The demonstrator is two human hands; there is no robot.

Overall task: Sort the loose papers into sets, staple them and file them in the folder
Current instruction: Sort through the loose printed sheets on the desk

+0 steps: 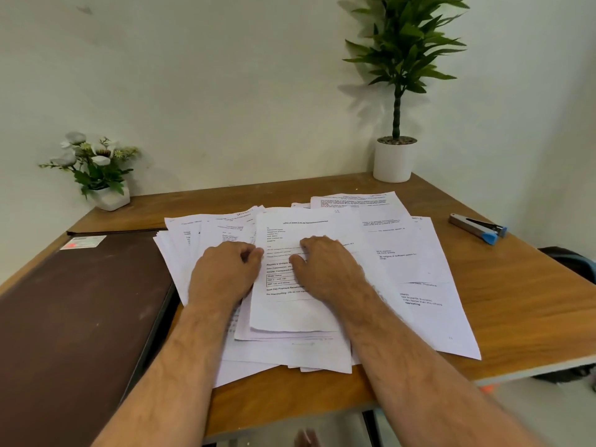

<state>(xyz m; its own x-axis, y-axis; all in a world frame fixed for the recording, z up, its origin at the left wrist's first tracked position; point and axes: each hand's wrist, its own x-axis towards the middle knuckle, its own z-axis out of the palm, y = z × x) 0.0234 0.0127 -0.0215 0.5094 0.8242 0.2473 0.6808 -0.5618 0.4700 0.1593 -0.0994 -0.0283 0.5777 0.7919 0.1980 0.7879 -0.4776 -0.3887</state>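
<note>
A loose spread of printed white papers [403, 253] covers the middle of the wooden table [516, 301]. On top lies a sheet headed as a letter [296, 311]. My left hand [225, 269] rests on the pile at that sheet's left edge, its fingers curled against the edge. My right hand [325, 262] lies palm down on the top sheet, fingers bent and pressing the paper. A dark brown folder [80, 317] lies closed at the left of the table, with a small label near its far corner. A silver and blue stapler [480, 228] lies at the far right.
A small white pot of white flowers [96, 169] stands at the back left. A tall green plant in a white pot [395, 156] stands at the back right corner. The table's right edge drops off near a dark object [571, 262] on the floor.
</note>
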